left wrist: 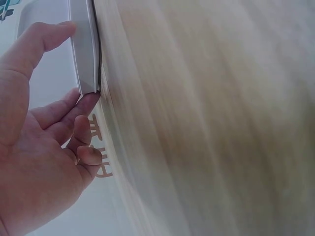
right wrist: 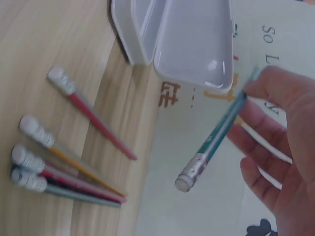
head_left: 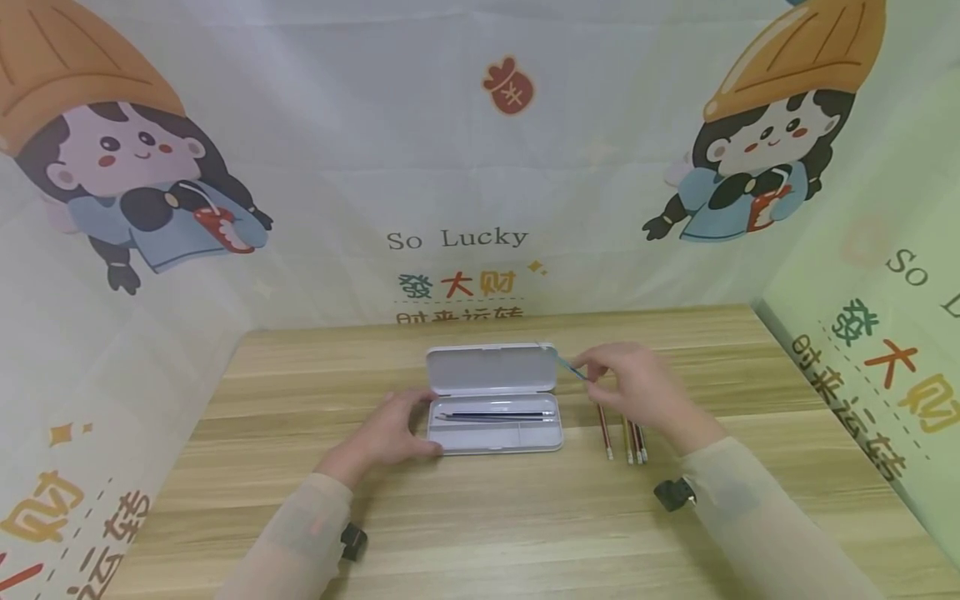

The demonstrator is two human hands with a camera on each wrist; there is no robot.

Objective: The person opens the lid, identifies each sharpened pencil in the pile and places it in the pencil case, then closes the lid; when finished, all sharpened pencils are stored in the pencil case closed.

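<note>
A white pencil case (head_left: 491,371) lies with its lid raised at the back, and a few dark pencils (head_left: 495,414) rest in its long rear compartment. My left hand (head_left: 386,429) grips the left end of the case, thumb at the front corner and fingers at the rear one. In the left wrist view, thumb and fingertips touch the case wall (left wrist: 84,49). To the right, my right hand (head_left: 639,385) pinches a green pencil (right wrist: 220,129) between thumb and fingers, raised beside the lid. Its white eraser end points away from the hand.
On the table right of the case lie a red pencil (right wrist: 101,120) and, beside it, a yellow pencil (right wrist: 83,164) with others close together, their eraser ends toward the front. A printed cloth (head_left: 457,167) hangs behind the wooden table (head_left: 480,525) and along both sides.
</note>
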